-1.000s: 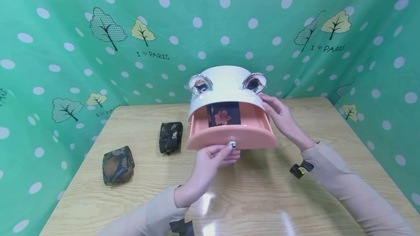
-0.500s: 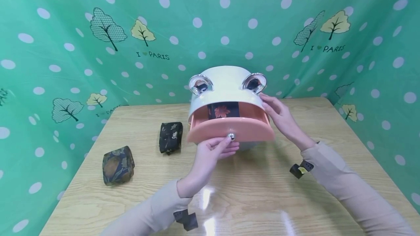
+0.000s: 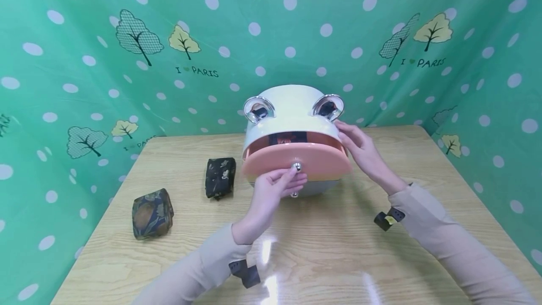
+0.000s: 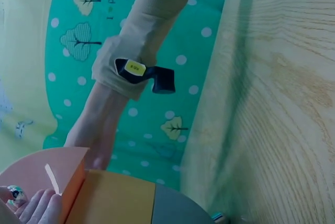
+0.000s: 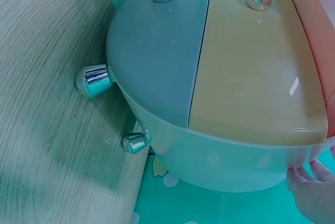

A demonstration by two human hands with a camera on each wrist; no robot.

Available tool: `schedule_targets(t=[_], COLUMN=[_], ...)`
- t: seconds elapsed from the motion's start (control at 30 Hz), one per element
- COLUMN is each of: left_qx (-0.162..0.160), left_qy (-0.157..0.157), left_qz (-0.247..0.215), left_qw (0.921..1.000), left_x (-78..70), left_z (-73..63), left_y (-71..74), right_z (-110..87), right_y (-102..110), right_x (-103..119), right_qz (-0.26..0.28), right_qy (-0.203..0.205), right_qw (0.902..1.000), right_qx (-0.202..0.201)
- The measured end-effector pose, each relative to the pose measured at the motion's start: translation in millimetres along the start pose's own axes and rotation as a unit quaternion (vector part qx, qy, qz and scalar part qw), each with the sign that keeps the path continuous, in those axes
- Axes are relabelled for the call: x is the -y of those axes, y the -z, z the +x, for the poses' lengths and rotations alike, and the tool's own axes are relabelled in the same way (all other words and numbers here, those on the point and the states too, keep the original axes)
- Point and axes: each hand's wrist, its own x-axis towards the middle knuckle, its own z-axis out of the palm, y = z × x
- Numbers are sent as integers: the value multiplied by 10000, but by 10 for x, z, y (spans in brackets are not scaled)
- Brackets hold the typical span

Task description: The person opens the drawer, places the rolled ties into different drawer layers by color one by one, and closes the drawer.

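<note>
A white rounded drawer cabinet point(image 3: 292, 109) with two silver eye-like discs stands toward the back of the table. My left hand point(image 3: 271, 194) pinches the silver knob point(image 3: 297, 167) of its pink top drawer point(image 3: 323, 161), which is partly pulled out. Inside that drawer a folded dark cloth point(image 3: 296, 137) with a red flower shows as a narrow strip. My right hand point(image 3: 365, 156) rests with extended fingers against the cabinet's right side, below the disc. In the right wrist view, the yellow drawer point(image 5: 251, 72) and the grey-blue drawer point(image 5: 157, 62) are closed.
Left of the cabinet lies a folded black cloth point(image 3: 220, 177) with pale flowers. A folded dark blue floral cloth point(image 3: 152, 215) is farther left and nearer. Short silver feet point(image 5: 95, 81) carry the cabinet. Behind the wooden table point(image 3: 338, 258) hangs a green dotted curtain point(image 3: 288, 36).
My left hand has pushed the pink drawer inward, away from me, so less of the cloth inside shows and a lower knob has come into view. The right hand has stayed in place.
</note>
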Motion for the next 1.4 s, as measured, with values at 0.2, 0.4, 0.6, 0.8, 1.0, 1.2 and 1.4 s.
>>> schedule_targets(t=[0.2, 0.4, 0.6, 0.8, 1.0, 1.2, 1.4], left_qx=[-123, -190, -271, -321, -364, -427, -443], left_qy=[38, 20, -23, -19, -68, -80, -53], left_qz=[-167, -202, -179, -132, -139, -157, -183], left_qw=[9998, 9996, 9995, 9994, 9992, 9989, 9988], left_x=[6, 1, 2, -2, 1, 4, 13], left_z=[53, 109, 161, 198, 229, 254, 270], left_y=[-6, -13, -22, -29, -31, -33, -31], right_z=[2, -3, -5, 0, 1, 0, 6], right_y=[0, -3, -8, -4, -6, -6, -6], right_x=[-13, -11, 2, 0, -5, -3, -10], right_qz=[-80, 75, 159, 139, 112, 108, 126], right_qy=[-97, -14, 59, 71, 64, 48, 69], right_qw=[9999, 10000, 9998, 9999, 9999, 9999, 9999], right_qx=[35, 0, -64, -69, -58, -42, -23])
